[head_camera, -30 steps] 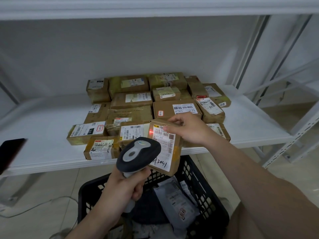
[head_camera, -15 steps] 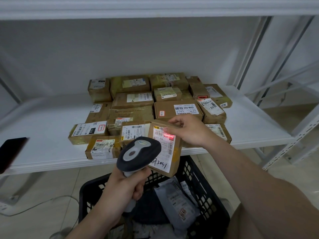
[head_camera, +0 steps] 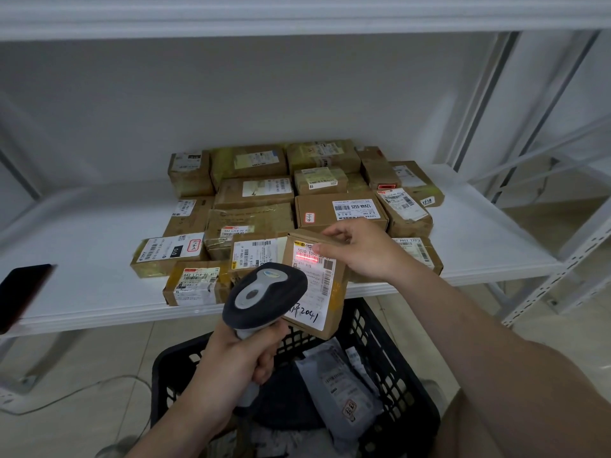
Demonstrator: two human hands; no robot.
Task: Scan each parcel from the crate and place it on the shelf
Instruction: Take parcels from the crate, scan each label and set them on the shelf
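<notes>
My right hand (head_camera: 363, 251) grips a small cardboard parcel (head_camera: 330, 312) by its top edge, tilted with its white label facing me, just in front of the shelf (head_camera: 82, 266) edge and above the crate. My left hand (head_camera: 238, 361) grips the handle of a dark handheld scanner (head_camera: 264, 290), whose head covers the label's lower left. A red scan line lies across the barcode near the label's top. The black plastic crate (head_camera: 380, 345) sits below, with a grey plastic mailer (head_camera: 340, 388) and other parcels inside. Several brown parcels (head_camera: 258, 193) lie grouped on the white shelf.
A dark phone-like object (head_camera: 23, 292) lies at the shelf's left front edge. White metal uprights (head_camera: 568, 259) of the shelving stand at the right. Another shelf board (head_camera: 297, 14) runs overhead. A cable (head_camera: 76, 395) trails on the tiled floor at lower left.
The red scanner light went from a small dot at the label's left edge to a line across the barcode. Both hands and the parcel have barely moved.
</notes>
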